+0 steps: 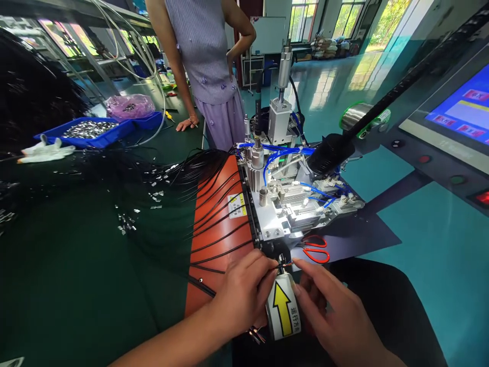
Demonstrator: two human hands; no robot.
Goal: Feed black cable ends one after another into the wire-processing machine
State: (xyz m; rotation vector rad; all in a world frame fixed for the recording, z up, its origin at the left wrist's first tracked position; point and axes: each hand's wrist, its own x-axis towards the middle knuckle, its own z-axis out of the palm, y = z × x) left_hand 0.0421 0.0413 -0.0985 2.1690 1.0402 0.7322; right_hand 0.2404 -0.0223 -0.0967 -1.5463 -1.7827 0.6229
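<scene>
My left hand pinches a thin black cable between thumb and fingertips, over the front of the machine. Fine coloured wires stick out of the cable's end towards my right hand. That hand's index fingertip is close to the wire tips; whether it touches them I cannot tell. Its thumb is apart from the index finger, beside a white cover with a yellow arrow. Below my left palm, several stripped cable ends poke out.
Black cables run across an orange-red sloped plate. Red-handled scissors lie right of the machine. A blue tray of small metal pieces, a white glove, a solder spool and a screen surround it. A person stands behind the table.
</scene>
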